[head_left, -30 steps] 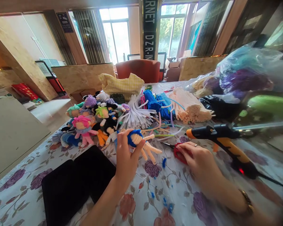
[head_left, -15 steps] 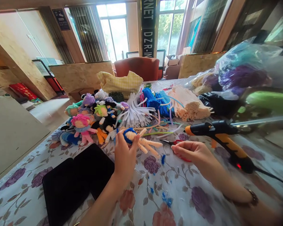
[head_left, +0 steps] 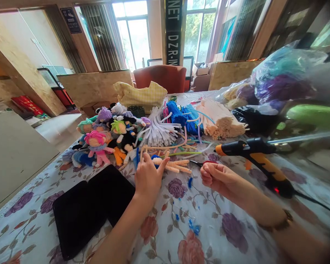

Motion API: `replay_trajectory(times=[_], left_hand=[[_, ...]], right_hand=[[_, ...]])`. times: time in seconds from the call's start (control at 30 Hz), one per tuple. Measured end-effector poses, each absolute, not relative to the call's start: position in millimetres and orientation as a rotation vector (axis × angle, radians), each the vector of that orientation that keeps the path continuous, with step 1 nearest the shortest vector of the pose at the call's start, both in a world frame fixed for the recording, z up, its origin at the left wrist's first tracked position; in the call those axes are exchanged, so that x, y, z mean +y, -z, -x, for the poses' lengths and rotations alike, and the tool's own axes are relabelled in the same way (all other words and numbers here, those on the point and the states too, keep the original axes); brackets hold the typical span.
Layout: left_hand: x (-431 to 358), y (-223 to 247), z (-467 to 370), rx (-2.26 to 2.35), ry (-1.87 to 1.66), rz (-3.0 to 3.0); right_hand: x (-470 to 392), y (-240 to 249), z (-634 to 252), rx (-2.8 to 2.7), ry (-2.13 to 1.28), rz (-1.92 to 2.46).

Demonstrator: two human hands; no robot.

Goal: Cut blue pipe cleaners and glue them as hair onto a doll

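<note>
My left hand is closed around a small doll of fuzzy pipe cleaners, with peach limbs pointing right and blue hair. My fingers hide part of its head. A blue stem piece stands just beyond that hand. To the right, my right hand has its fingers curled together; whatever is in them cannot be made out. Scissors with red handles lie right behind it, partly covered by the hand. A dark blue scrap rests on the cloth between the hands.
Finished dolls are heaped at left, behind a black folding tablet-like slab. White stems, blue stems and peach stems lie behind. A glue gun with a red light stands at right.
My left hand has turned and lowered the doll, so its limbs now lie closer together and its face shows less. My right hand's fingers have curled in more, beside the scissors.
</note>
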State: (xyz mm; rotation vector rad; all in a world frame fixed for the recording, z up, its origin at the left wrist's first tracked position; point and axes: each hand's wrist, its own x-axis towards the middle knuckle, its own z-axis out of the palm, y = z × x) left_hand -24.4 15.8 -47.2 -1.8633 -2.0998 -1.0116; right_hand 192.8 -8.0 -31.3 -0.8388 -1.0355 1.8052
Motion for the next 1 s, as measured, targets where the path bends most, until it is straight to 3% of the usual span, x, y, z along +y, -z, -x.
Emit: replay_trajectory(times=[0.2,0.4,0.57,0.7,1.0], left_hand=[[13.6,43.4,26.6,-1.757,1.041,1.901],[-10.7,16.0,-2.5,-1.192,1.662,2.46],[-34.9,3.2,-38.9,-1.206,1.917,2.629],[-38.9,6.3,-50.9,-1.268,1.947,2.537],[-34.2,15.5,-53.4,-1.142,1.605,2.479]], right_hand=[[-12.1,33.0,-191.3,-0.997,-1.938,0.711],[-14.9,34.6,-193.3,-0.976,-1.986,0.626],[-13.8,38.0,-192.9,-0.999,-1.967,0.628],[-13.3,39.1,-191.2,-1.005,-1.93,0.622],[-14.8,43.6,-191.9,-1.045,-1.869,0.563]])
